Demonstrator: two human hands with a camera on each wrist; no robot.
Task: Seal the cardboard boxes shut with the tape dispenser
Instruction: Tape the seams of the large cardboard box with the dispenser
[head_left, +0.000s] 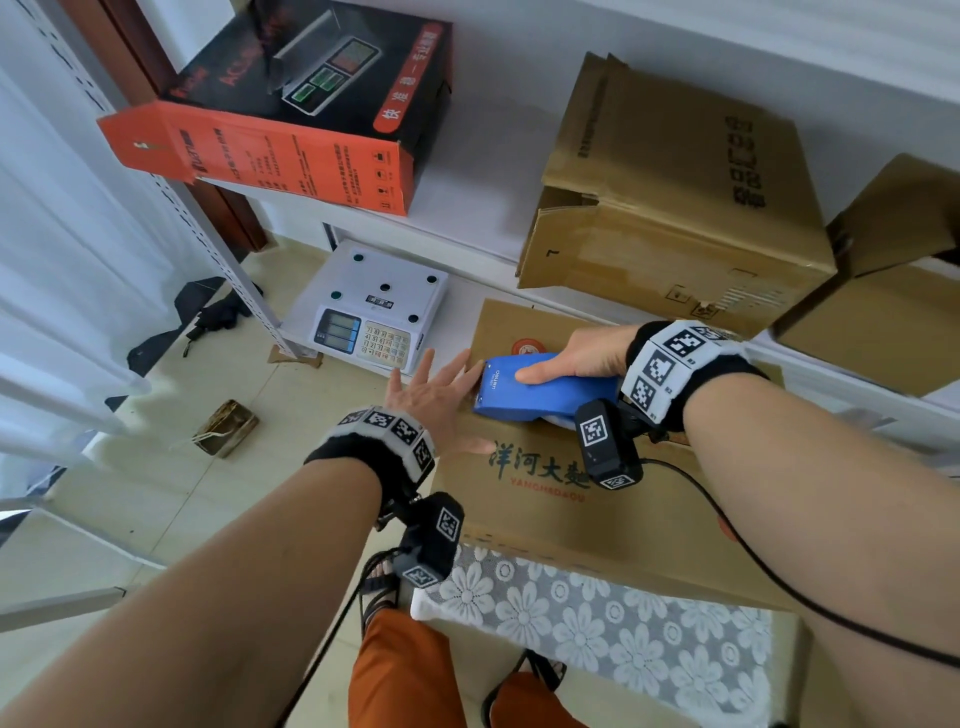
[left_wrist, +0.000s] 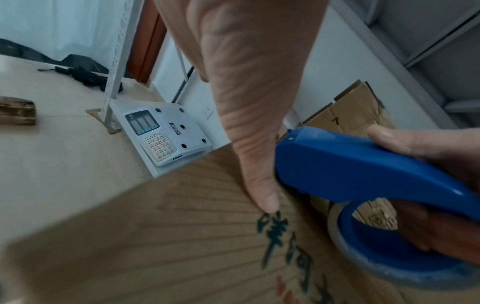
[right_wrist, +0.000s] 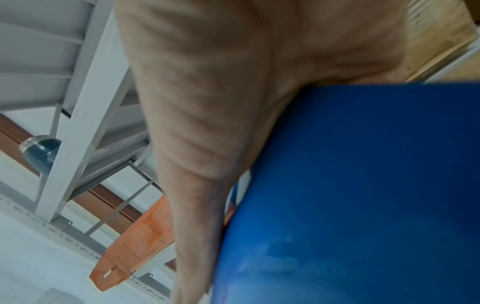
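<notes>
A brown cardboard box (head_left: 561, 499) with dark green characters stands on a bench in front of me. My right hand (head_left: 576, 358) grips the blue tape dispenser (head_left: 540, 389) and holds it on the box top near the left end. In the left wrist view the dispenser (left_wrist: 363, 164) carries a roll of tape (left_wrist: 335, 226) down on the cardboard (left_wrist: 182, 236). My left hand (head_left: 431, 395) lies flat with straight fingers at the box's left edge, its thumb (left_wrist: 259, 185) pressing the top beside the dispenser's nose. The right wrist view shows mostly my thumb and the blue dispenser body (right_wrist: 363, 195).
A white shelf holds a brown box (head_left: 675, 197) with loose flaps, another brown box (head_left: 893, 291) at the right and an orange and black carton (head_left: 291, 114). A white electronic scale (head_left: 369, 306) sits on the bottom shelf. A small brown block (head_left: 226, 428) lies on the tiled floor.
</notes>
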